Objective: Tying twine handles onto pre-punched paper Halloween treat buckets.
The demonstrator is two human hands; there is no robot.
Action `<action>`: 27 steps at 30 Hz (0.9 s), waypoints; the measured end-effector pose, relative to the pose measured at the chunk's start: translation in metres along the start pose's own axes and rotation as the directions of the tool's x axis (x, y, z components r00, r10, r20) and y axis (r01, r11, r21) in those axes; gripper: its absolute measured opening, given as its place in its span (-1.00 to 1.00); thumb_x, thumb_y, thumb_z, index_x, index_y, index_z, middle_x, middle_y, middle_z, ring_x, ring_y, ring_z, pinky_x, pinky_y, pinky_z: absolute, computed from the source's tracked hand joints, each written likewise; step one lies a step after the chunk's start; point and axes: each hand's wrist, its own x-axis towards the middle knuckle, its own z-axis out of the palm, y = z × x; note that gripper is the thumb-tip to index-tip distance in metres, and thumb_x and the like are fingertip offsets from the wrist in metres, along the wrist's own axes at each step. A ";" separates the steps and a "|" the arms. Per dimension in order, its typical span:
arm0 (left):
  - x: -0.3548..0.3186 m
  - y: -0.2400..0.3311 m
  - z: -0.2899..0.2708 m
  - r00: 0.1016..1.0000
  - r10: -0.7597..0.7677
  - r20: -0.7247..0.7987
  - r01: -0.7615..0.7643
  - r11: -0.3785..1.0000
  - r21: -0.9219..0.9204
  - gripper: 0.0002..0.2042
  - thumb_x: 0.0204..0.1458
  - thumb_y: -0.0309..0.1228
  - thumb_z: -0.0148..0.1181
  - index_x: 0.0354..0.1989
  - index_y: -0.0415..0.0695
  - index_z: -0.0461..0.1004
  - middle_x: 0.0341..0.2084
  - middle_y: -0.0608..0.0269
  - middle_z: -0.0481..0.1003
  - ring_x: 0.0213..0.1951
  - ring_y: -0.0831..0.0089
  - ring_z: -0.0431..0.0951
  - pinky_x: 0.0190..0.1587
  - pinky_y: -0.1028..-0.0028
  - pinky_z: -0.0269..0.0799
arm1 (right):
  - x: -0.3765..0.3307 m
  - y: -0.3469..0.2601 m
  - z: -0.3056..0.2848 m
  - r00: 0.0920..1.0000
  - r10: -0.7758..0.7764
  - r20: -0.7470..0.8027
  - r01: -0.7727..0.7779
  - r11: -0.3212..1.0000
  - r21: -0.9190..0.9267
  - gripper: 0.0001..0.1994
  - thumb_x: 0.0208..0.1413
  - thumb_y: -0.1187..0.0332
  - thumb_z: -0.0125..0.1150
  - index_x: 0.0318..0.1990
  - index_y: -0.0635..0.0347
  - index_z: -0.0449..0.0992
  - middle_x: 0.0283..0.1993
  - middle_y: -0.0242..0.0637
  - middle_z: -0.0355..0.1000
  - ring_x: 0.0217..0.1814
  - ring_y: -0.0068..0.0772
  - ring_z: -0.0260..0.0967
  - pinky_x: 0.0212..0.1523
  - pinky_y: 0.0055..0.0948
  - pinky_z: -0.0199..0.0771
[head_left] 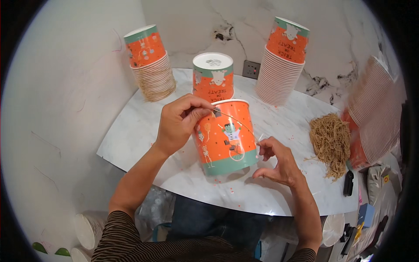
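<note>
An orange paper bucket [227, 135] with a green band at its base and cartoon figures stands tilted in front of me at the table's middle. My left hand [181, 120] pinches a thin tan cord [235, 118] near the bucket's upper left rim. From those fingers the cord runs slanting down across the front toward the right side. Beside that right side is my right hand [279, 161], its thumb and curled fingers apart, with nothing visible between them. Whether its fingertips touch the bucket I cannot tell.
Behind stands an upside-down bucket [213, 76]. Nested stacks rise at the back left [152, 74] and back right [280, 78]; tan cords wrap the left stack. A heap of tan cords [330, 142] lies at right, near a bagged stack [371, 113] and a black object [348, 183].
</note>
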 end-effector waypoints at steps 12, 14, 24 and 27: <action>-0.008 -0.091 -0.045 0.921 -0.364 -0.137 0.295 0.884 -0.363 -0.67 0.43 -0.21 0.04 0.17 -0.20 0.35 -0.16 0.16 0.57 -0.30 0.51 0.57 -0.36 0.51 0.52 | 0.058 -0.028 -0.008 0.905 0.244 -0.349 -0.151 0.950 0.274 -0.90 0.33 0.44 0.22 -0.13 0.29 0.50 -0.29 -0.46 0.48 -0.26 -0.67 0.40 -0.24 -0.58 0.43; -0.009 -0.108 -0.052 0.915 -0.373 -0.156 0.313 0.898 -0.311 -0.70 0.44 -0.22 0.02 0.11 -0.20 0.36 -0.24 0.20 0.57 -0.37 0.55 0.54 -0.39 0.53 0.50 | 0.096 -0.046 -0.021 0.874 0.278 -0.398 -0.158 0.938 0.308 -0.80 0.36 0.32 0.20 -0.15 0.31 0.51 -0.28 -0.46 0.47 -0.27 -0.70 0.38 -0.30 -0.58 0.42; -0.030 -0.144 -0.039 0.943 -0.331 0.004 0.310 0.888 0.339 -0.75 0.31 -0.35 0.19 0.03 -0.23 0.41 -0.42 0.12 0.63 -0.33 0.31 0.68 -0.21 0.32 0.54 | 0.361 -0.082 -0.017 0.912 0.199 -0.359 0.096 0.747 0.658 -0.70 0.33 0.26 0.22 -0.10 0.42 0.49 -0.21 -0.28 0.42 -0.17 -0.43 0.48 0.07 -0.31 0.73; -0.030 -0.148 -0.038 0.946 -0.325 0.007 0.311 0.912 0.269 -0.74 0.30 -0.36 0.21 0.04 -0.23 0.38 -0.43 0.12 0.62 -0.32 0.32 0.69 -0.22 0.33 0.54 | 0.446 -0.055 -0.011 0.932 0.149 -0.330 0.119 0.735 0.667 -0.69 0.35 0.26 0.21 -0.09 0.44 0.49 -0.21 -0.27 0.42 -0.19 -0.42 0.47 0.06 -0.34 0.76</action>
